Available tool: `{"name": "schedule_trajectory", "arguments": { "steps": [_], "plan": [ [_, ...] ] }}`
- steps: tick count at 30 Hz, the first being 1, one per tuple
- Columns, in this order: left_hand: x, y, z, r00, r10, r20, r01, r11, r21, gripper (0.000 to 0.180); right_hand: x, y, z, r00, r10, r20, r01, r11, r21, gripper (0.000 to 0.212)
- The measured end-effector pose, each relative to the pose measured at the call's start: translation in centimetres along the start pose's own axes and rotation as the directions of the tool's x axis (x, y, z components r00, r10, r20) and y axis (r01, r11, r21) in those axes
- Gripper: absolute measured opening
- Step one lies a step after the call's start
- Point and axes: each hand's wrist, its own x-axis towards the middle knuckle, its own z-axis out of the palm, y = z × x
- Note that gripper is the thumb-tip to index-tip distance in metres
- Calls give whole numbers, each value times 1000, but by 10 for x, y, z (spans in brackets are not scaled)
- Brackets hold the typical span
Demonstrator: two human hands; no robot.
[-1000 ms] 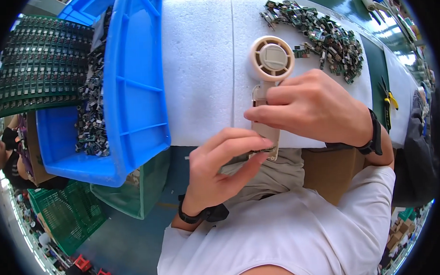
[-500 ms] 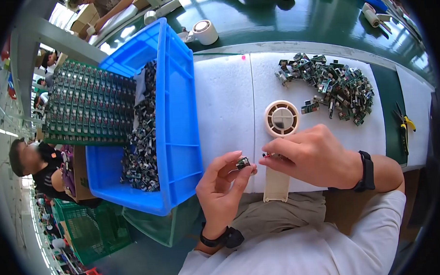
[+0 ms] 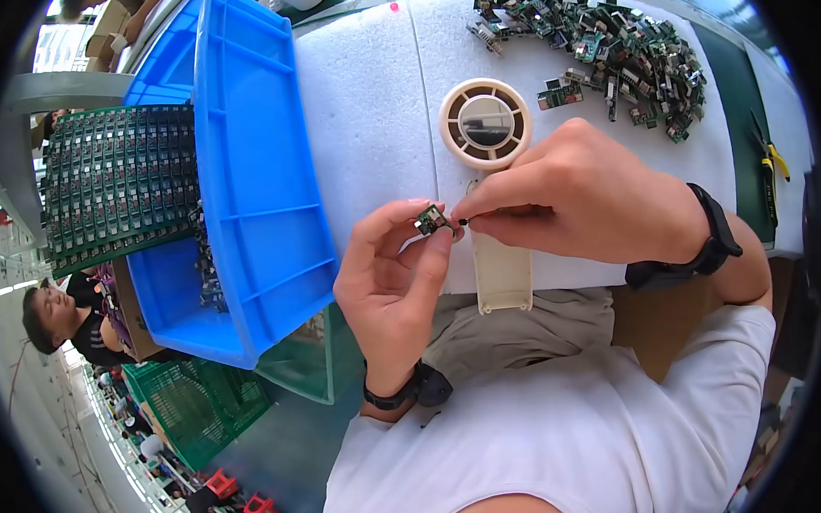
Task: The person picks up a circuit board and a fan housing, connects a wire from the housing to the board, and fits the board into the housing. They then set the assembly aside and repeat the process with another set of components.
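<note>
My left hand (image 3: pixel 389 289) is closed, pinching a small green circuit board (image 3: pixel 432 220) between thumb and fingertips. Close against its right side, my right hand (image 3: pixel 571 197) pinches a small dark piece (image 3: pixel 464 222) at the board's edge; its exact kind is too small to tell. Just beyond my hands lies a cream handheld fan housing (image 3: pixel 523 130), with a round grille and a shiny disc in its middle. The housing's handle (image 3: pixel 504 285) points toward me, partly hidden under my right hand.
A white foam sheet (image 3: pixel 360 113) covers the worktop. Loose circuit boards (image 3: pixel 620 50) are heaped at the far right, near yellow-handled pliers (image 3: pixel 769 172). On the left, a blue crate (image 3: pixel 272 171) holds more boards and uncut board panels (image 3: pixel 119 185). Another person (image 3: pixel 78 318) is further left.
The view has tilted downward, so the bench things appear higher. My hands have come closer together, and the dark piece in my right hand now meets the circuit board's edge.
</note>
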Motion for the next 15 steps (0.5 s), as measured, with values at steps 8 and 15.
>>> {"name": "schedule_trajectory", "arguments": {
  "steps": [8, 15],
  "plan": [
    [-6, -5, -1, 996, 89, 10, -89, 995, 47, 33, -4, -1, 8, 997, -44, -58, 40, 997, -71, 16],
    [-4, 3, 4, 994, 101, -35, -91, 970, 228, 37, -4, -4, 10, 996, -87, -11, 80, 958, -275, 17]
  ]
}}
